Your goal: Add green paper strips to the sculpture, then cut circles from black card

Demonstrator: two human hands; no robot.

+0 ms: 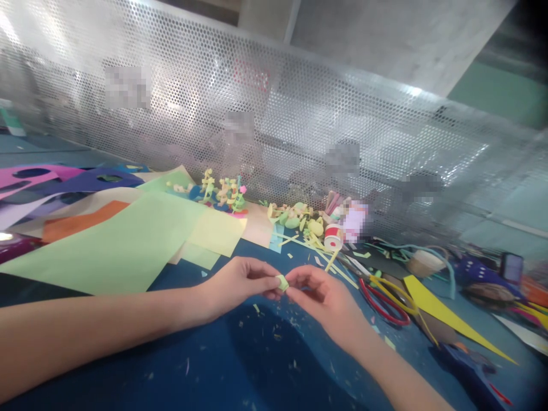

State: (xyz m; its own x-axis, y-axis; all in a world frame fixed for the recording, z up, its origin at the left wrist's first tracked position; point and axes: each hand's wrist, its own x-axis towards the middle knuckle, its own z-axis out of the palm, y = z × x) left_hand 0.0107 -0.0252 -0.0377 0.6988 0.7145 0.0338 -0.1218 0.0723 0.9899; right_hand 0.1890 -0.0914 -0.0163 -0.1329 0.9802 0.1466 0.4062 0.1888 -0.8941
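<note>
Between my two hands is a small pale green piece of paper [283,282], folded or rolled; its exact shape is too small to tell. The thumb and fingers of my left hand [246,281] pinch its left side. My right hand [321,294] grips the other side with thumb and forefinger. Both hands are just above the blue table [265,359], and small paper scraps lie beneath them. Thin pale yellow paper strips [314,248] lie just beyond the right hand.
Green paper sheets [128,240] spread at left, beside an orange sheet [85,220]. Small paper figures [222,191] and yellow-green paper pieces [295,216] line the back before a perforated metal screen [278,125]. At right lie red-handled scissors [385,311], yellow-handled scissors [394,288] and a white-red roll [333,237].
</note>
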